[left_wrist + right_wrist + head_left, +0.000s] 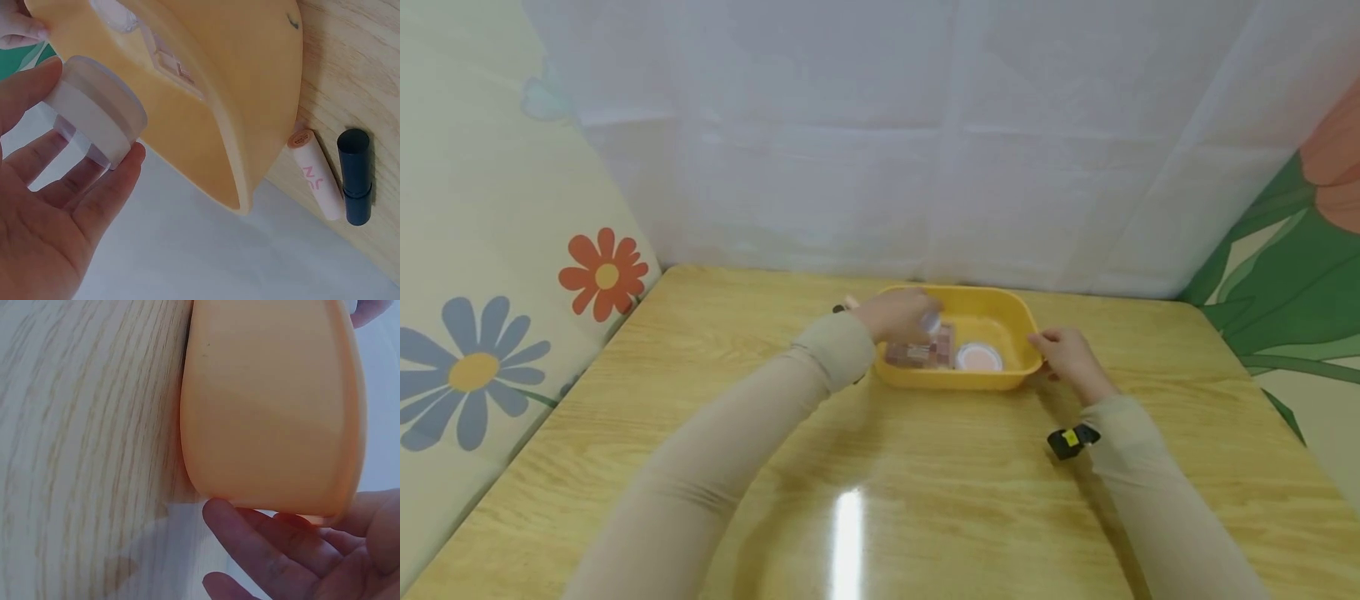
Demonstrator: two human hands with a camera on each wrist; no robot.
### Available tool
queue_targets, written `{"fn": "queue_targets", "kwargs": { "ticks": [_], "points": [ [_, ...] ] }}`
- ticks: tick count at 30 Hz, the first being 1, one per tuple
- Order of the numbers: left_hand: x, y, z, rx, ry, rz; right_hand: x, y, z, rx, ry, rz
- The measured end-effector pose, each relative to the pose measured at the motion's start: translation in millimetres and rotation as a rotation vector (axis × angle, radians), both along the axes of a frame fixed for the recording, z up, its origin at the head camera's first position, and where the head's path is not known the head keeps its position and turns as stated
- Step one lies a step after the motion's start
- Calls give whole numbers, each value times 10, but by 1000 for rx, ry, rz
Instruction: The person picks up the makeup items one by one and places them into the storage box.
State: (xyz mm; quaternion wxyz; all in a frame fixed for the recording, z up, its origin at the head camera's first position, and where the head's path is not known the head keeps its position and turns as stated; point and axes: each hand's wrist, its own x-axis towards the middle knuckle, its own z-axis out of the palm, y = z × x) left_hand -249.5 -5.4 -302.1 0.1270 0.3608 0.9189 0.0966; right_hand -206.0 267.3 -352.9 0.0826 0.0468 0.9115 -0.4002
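My left hand (895,315) is over the left part of a yellow plastic basket (955,381). Its thumb and fingers grip a small clear round jar (97,103) with a pale band, tilted in the left wrist view. At the basket's right end, my right hand (1070,358) pinches the rim, thumb on top and fingers against the outer wall (269,406) below. Inside the basket lie an eyeshadow palette (943,343), partly hidden by the left hand, and a round pink compact (979,357) with a pale rim.
On the wooden table (955,467), left of the basket, a pink tube (315,175) and a black tube (355,178) lie side by side. A white cloth (880,167) hangs behind the table, and flower-printed walls stand at both sides.
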Motion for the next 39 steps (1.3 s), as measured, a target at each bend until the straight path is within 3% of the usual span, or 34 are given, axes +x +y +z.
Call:
{"fn": "queue_targets", "kwargs": {
  "ticks": [7,14,23,33,39],
  "points": [
    [16,51,-27,5,-44,6,-15,11,-25,-2,7,4],
    [-70,143,-85,-12,-66,26,-5,0,-9,-6,19,10],
    [-52,240,-52,32,-89,19,19,-9,35,5,5,11],
    [-90,375,-51,-75,44,-49,5,3,11,-7,3,11],
    [-83,408,-14,-106,83,-79,7,8,11,-7,4,11]
  ]
}}
